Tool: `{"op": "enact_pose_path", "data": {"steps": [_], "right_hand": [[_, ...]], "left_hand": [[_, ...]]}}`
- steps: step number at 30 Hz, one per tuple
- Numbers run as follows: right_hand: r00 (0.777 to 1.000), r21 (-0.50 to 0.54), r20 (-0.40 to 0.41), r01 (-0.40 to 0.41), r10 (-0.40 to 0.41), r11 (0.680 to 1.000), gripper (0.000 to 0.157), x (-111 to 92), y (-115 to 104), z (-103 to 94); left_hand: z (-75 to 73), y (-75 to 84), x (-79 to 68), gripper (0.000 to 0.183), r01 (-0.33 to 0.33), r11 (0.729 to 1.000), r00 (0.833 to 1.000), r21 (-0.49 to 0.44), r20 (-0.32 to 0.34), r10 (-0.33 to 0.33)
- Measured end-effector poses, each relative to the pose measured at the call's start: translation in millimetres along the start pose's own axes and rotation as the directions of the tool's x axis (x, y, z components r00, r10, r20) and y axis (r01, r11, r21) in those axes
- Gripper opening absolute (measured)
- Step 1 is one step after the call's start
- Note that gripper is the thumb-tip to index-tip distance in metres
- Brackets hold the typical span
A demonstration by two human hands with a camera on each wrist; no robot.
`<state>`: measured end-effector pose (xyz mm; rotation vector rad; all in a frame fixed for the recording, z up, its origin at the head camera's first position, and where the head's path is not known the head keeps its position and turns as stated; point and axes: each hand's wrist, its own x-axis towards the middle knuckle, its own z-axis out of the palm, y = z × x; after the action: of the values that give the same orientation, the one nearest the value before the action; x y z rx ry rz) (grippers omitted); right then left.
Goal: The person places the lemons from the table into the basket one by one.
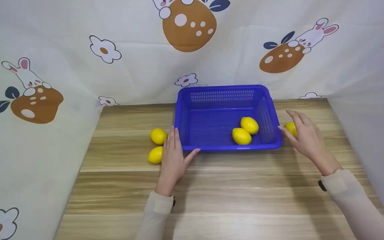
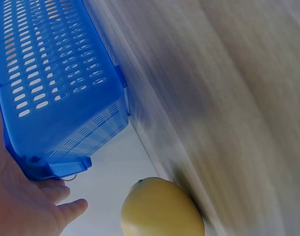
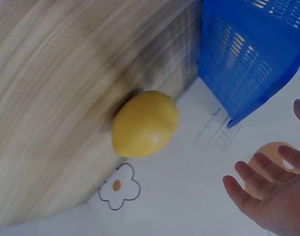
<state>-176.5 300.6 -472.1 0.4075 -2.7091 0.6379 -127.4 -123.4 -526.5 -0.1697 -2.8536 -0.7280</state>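
A blue plastic basket (image 1: 222, 147) with slotted walls stands on the wooden table, and two lemons (image 1: 242, 136) lie together in its front right part. My left hand (image 1: 173, 160) is against the basket's front left corner, fingers straight along the left side, thumb spread at the front rim. Left of that hand are two more lemons (image 1: 158, 136), the nearer one partly hidden by it. On the right, my right hand (image 1: 307, 136) hovers beside the basket with its fingers spread and nothing in them. Another lemon (image 3: 146, 124) rests on the table there, partly hidden behind the hand in the head view.
Cloth walls (image 1: 135, 76) printed with rabbits and flowers enclose the back and both sides of the wooden tabletop (image 1: 238, 193). The basket's back rim stands close to the rear cloth. Each wrist bears a small dark device at the sleeve.
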Motion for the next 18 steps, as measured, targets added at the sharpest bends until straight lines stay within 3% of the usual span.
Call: {"op": "enact_pose_path", "data": {"steps": [7,18], "right_hand": [[0.991,0.083,0.081,-0.113,0.107,0.99,0.07,-4.4,16.9,-3.6],[0.968,0.085,0.192,-0.179,0.16,0.98,0.079,-3.3,37.2,-2.7]], "left_hand": [[0.0,0.7,-0.2,0.107,-0.003,1.0,1.0,0.003,-0.003,0.003],[1.8,-0.6,0.7,0.107,0.002,1.0,1.0,-0.008,-0.001,-0.002]]}}
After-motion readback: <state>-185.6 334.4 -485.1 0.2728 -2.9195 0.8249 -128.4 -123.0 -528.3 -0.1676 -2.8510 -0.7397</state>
